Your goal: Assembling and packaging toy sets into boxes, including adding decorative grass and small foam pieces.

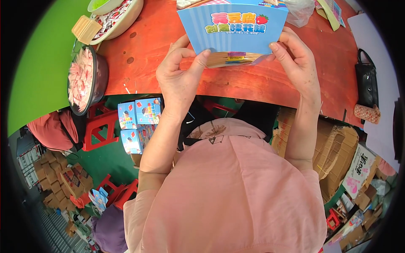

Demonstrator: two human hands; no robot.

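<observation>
A light blue cardboard box [240, 40] with colourful printed lettering is held up over the far middle of the red table. Its near end shows a bundle of thin tan sticks [242, 60], with small purple and yellow pieces among them. My left hand [179, 71] grips the lower left corner, thumb on the front and fingers behind. At the lower right corner, my right hand [297, 61] pinches the box the same way. The fingertips behind the box are partly hidden.
On the left of the red table [135, 71] stand a dark bowl [101, 76] of pink-and-white packets and a cream basin [134, 17] of small packets. A black bag [366, 82] lies right. Below the edge are stacked blue boxes [128, 116], a red stool [103, 130] and cardboard [310, 143].
</observation>
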